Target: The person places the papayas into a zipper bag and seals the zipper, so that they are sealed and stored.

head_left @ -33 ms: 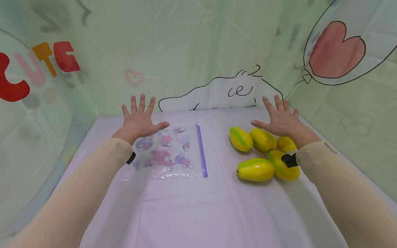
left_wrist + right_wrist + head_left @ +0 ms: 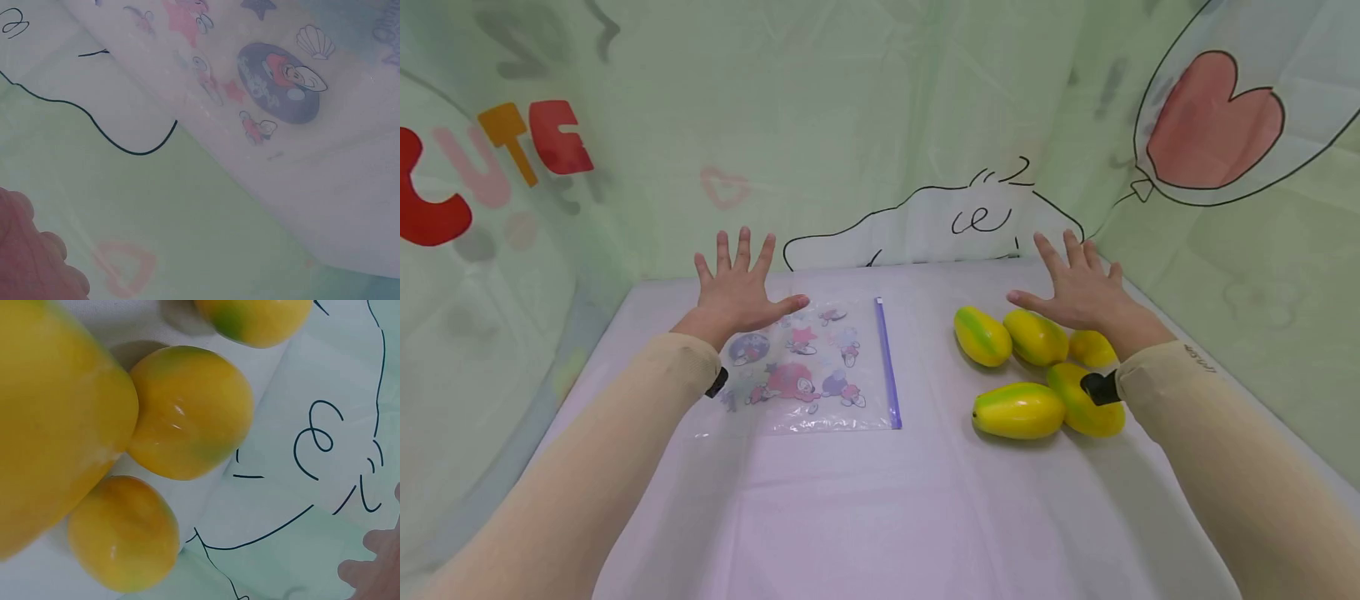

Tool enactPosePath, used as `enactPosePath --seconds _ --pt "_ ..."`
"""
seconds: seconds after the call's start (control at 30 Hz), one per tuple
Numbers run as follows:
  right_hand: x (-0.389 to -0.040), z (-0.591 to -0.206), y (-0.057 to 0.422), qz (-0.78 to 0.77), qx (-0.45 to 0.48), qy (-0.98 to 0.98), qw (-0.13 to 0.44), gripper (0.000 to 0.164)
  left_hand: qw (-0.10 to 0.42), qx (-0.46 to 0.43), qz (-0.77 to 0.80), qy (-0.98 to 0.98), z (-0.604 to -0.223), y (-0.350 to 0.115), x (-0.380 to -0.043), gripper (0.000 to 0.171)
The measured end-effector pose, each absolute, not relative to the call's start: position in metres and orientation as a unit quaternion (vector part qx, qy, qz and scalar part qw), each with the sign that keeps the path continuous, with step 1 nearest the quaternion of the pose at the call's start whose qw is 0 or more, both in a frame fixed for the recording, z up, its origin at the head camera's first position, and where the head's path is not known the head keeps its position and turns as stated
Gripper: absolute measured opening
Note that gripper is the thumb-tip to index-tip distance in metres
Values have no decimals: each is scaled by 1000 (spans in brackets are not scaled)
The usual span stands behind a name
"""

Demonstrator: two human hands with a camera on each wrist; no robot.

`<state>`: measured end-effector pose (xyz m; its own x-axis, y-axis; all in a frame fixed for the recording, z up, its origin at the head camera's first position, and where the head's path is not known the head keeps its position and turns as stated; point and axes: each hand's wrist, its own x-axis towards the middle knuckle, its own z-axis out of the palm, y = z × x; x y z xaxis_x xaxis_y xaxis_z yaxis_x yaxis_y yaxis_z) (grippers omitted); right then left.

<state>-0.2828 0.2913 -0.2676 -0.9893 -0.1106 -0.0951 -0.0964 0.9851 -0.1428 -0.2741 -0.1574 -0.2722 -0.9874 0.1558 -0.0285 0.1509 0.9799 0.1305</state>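
Observation:
My left hand [image 2: 735, 290] is held out above the far left part of a clear plastic zip bag [image 2: 805, 379], fingers spread and nothing in it. Cartoon prints cover the bag, which lies flat with its purple slider strip [image 2: 887, 362] on the right. Over on the right, my right hand [image 2: 1078, 287] is spread too, holding nothing, above several yellow papaya-like fruits with green streaks. One fruit [image 2: 1019, 411] lies at the front, two others [image 2: 982, 337] [image 2: 1036, 337] behind it. In the right wrist view a large fruit [image 2: 56, 425] fills the left side; fingertips [image 2: 381, 540] show at lower right.
A pale cloth covers the table [image 2: 850, 508]. Behind it and at both sides hang light green printed curtains [image 2: 865, 108], with a heart balloon drawing [image 2: 1217, 125] at right. Dark wrist straps [image 2: 1101, 388] sit at both cuffs.

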Motion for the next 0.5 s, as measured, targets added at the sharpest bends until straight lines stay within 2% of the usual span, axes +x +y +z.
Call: enactPosePath --seconds 0.3,0.5 --pt "-283 -273 290 -73 -59 994 62 108 20 78 60 995 -275 -160 -273 106" --pt "-282 -265 275 -119 -108 986 47 92 25 85 94 992 -278 -151 -273 103"
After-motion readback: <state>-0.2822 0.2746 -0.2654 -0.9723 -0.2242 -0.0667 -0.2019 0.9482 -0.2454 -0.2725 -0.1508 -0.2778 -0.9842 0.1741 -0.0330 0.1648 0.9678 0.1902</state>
